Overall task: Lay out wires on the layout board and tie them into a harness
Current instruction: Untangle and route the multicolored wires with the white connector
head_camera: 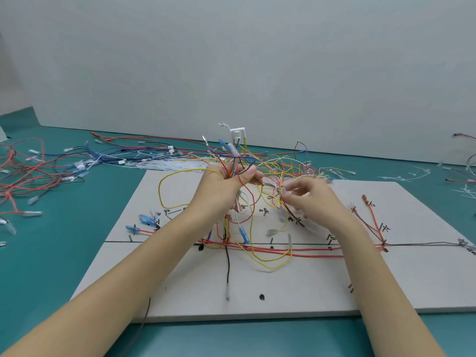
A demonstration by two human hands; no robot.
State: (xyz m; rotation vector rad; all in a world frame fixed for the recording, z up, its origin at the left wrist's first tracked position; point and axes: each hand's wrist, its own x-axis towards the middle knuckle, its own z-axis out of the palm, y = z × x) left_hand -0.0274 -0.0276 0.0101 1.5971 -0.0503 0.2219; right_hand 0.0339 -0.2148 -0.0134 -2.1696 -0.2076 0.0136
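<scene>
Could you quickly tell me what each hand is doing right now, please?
Left hand: closed, gripping a bundle of wires raised above the layout board.
Right hand: fingers pinching a wire from the tangle.

The left hand (226, 184) hides how the wire bundle (237, 161) is gathered inside its grip. The right hand (309, 199) is blurred at the fingertips, so what it pinches cannot be told. The handwritten marks (265, 211) on the board (309, 292) are too small to read. Loose wires (463, 173) at the right run off the edge, and both forearms are cut off below.
</scene>
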